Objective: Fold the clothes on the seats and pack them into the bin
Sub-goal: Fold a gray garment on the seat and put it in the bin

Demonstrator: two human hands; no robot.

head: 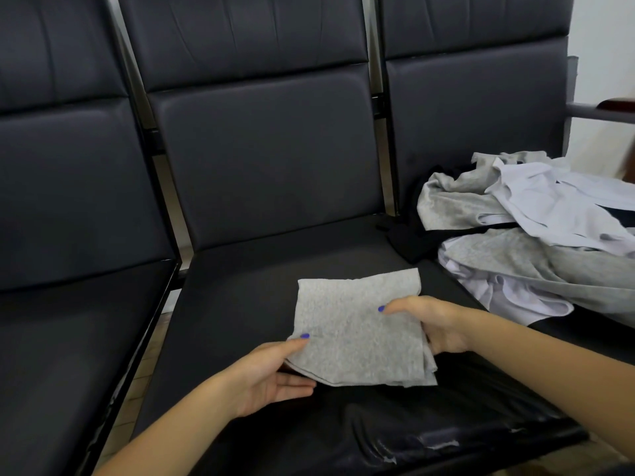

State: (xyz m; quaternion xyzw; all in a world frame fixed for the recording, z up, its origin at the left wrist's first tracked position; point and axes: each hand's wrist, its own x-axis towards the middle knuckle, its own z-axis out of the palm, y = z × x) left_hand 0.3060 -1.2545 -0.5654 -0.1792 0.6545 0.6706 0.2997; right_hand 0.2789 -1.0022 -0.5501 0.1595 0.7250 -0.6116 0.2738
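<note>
Low in the middle of the frame, over the centre seat (275,286), the folded grey cloth (357,328) is held in a two-sided grip: the left hand (271,372) pinches its lower left corner, thumb on top and fingers beneath, and the right hand (433,321) pinches its right edge. The folding of this piece looks about finished, so the next move is probably carrying it to the bin while keeping the layers stacked. No bin is in view, and the pile of unfolded clothes (536,228) at right is cut off by the frame edge.
</note>
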